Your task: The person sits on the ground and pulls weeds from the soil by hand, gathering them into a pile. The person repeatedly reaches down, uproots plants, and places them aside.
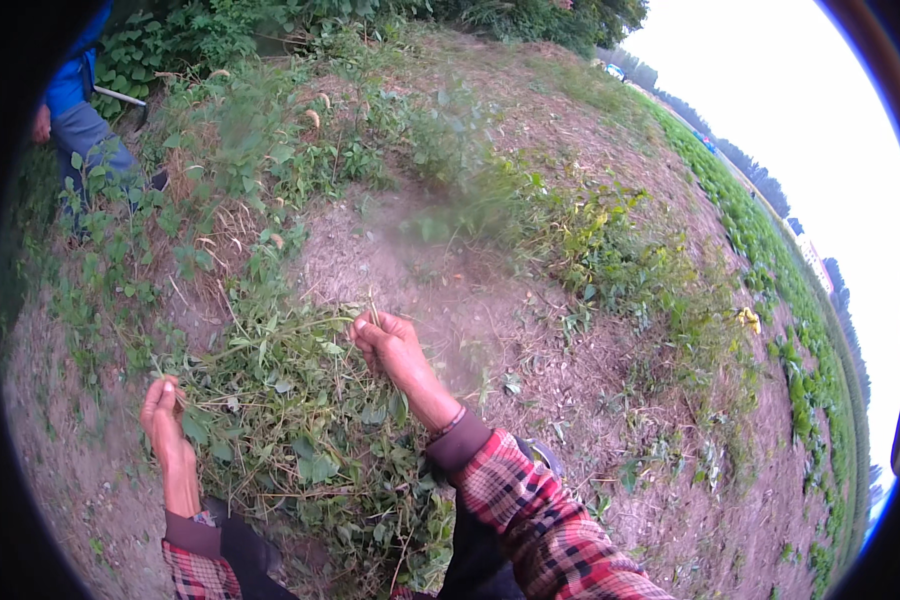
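A heap of pulled green weeds (292,435) lies between my legs, its leaves and thin stems tangled together. My right hand (394,356) pinches a bent plant stem (319,323) between thumb and fingers above the far right side of the heap; a short end sticks up past the fingertips. From there the stem runs left over the heap towards my left hand (166,424). At the heap's left edge, that hand has its thumb and fingertips closed on a thin green stem end. Whether both hands grip one same stem, I cannot tell.
At the upper left stands a person in a blue jacket (67,82), beside a long-handled tool (120,95). Standing weeds (270,157) grow ahead, with yellowing plants (600,225) to the right. Beyond the bare soil (555,360) runs a green crop row (727,210).
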Tool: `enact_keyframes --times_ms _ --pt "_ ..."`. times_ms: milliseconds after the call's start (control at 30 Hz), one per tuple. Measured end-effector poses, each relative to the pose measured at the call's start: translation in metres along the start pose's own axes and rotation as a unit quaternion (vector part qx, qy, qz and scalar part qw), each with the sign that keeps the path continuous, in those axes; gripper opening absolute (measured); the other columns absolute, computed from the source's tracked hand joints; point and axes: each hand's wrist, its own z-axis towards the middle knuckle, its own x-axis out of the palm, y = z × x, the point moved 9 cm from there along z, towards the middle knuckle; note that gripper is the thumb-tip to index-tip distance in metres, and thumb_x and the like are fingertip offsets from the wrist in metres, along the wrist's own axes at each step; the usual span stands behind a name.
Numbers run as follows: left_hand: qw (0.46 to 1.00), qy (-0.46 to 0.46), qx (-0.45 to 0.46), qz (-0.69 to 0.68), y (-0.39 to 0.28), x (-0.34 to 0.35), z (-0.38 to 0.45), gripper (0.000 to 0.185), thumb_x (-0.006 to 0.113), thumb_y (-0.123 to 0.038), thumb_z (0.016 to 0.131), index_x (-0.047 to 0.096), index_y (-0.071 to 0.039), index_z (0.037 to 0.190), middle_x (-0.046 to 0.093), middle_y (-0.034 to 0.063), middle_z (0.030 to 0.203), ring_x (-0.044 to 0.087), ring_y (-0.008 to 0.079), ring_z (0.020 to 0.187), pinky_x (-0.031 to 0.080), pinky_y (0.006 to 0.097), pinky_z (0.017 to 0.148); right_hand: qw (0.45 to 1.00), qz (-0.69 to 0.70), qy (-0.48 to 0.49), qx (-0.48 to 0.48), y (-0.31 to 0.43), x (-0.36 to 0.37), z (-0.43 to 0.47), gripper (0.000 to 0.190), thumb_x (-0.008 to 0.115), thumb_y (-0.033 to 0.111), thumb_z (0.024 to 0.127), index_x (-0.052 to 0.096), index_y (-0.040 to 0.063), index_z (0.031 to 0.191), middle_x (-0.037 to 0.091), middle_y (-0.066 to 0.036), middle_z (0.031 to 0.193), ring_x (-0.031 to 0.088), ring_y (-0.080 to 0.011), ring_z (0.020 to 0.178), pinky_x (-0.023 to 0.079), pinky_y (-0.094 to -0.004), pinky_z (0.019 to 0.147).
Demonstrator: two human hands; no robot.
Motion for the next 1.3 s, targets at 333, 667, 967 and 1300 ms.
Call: enact_keyframes --times_ms 333,667,967,1300 --pt "0.992 0.074 -0.032 -0.099 0.019 -0.001 0.011 0.018 0.063 -0.019 0.090 0.064 -0.007 0.104 0.064 0.0012 0.091 0.059 0.0111 0.080 0.048 0.0269 0.068 0.995 0.022 -0.092 -0.036 0.025 -0.037 -0.008 0.017 0.050 0.016 0.096 0.064 0.007 0.094 0.042 0.009 0.064 0.033 -0.0015 0.052 0.026 -0.0191 0.047" --pt "0.915 0.342 -0.193 -0.094 0.011 0.132 -0.095 0.009 0.060 -0.015 0.090 0.063 -0.007 0.093 0.061 0.0133 0.119 0.060 0.0210 0.106 0.051 0.0335 0.067 0.933 -0.240 0.211 -0.163 -0.008 0.072 -0.032 0.013 0.057 0.012 0.090 0.066 0.004 0.096 0.064 -0.008 0.076 0.060 -0.0176 0.072 0.047 -0.0332 0.068" --pt "0.915 0.327 -0.133 -0.197 -0.011 0.104 -0.069 0.008 0.056 -0.017 0.094 0.058 -0.009 0.096 0.061 0.0080 0.111 0.059 0.0157 0.094 0.047 0.0249 0.059 0.874 -0.347 0.282 -0.191 -0.029 0.096 -0.046 0.009 0.058 0.013 0.084 0.063 0.006 0.087 0.064 -0.015 0.076 0.062 -0.0353 0.074 0.047 -0.0445 0.067" --pt "0.948 0.219 -0.041 -0.225 -0.026 0.051 -0.026 0.013 0.056 -0.019 0.095 0.054 -0.009 0.102 0.054 0.0017 0.095 0.050 0.0115 0.075 0.043 0.0271 0.064 0.752 -0.568 0.119 -0.311 -0.014 0.080 -0.040 0.007 0.053 0.003 0.076 0.048 0.003 0.080 0.055 -0.016 0.070 0.059 -0.0361 0.062 0.044 -0.0456 0.053"
